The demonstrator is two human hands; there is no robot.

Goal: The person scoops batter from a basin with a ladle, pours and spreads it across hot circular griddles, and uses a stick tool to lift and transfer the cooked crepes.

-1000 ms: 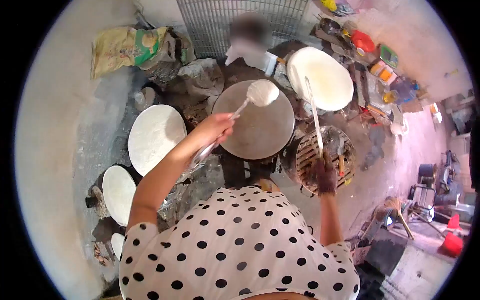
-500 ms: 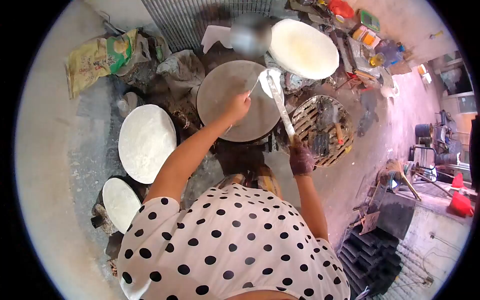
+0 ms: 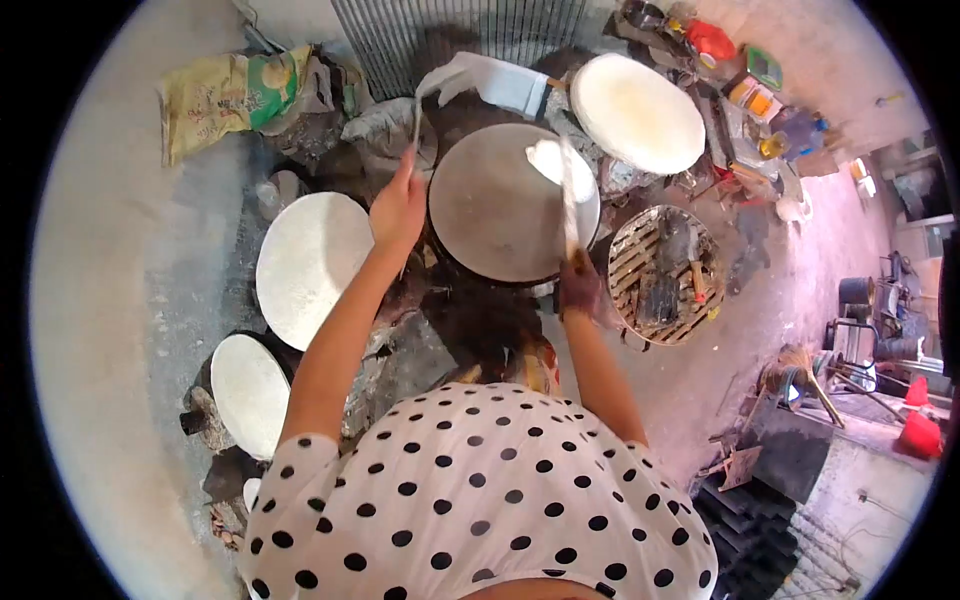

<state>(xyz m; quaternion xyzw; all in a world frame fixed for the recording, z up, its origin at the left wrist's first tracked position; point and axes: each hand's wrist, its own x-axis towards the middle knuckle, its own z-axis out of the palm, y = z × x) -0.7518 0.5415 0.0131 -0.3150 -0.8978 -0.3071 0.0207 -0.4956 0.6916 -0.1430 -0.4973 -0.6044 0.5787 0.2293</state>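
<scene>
A round grey griddle (image 3: pixel 490 215) is in front of me, with white batter (image 3: pixel 546 160) spread along its right side. In my gloved right hand (image 3: pixel 580 287) is a long, flat, batter-smeared spreader (image 3: pixel 571 205), its blade lying over the batter. My left hand (image 3: pixel 399 205), bare, is closed around a thin stick-like tool (image 3: pixel 417 125) that points upward, just left of the griddle's rim. Behind the griddle is a white container-like thing (image 3: pixel 512 86), its contents not visible.
White round surfaces (image 3: pixel 315 270) (image 3: pixel 250 395) stand at left, another (image 3: pixel 640 113) at back right. A slatted round stand (image 3: pixel 625 265) holds dark blocks and a red-handled tool. A yellow sack (image 3: pixel 215 105) leans by the left wall; bottles (image 3: pixel 800 135) clutter the back right.
My left hand has moved left off the griddle with the thin tool. My right hand has shifted left and upright with the spreader; batter now lies along the griddle's right side.
</scene>
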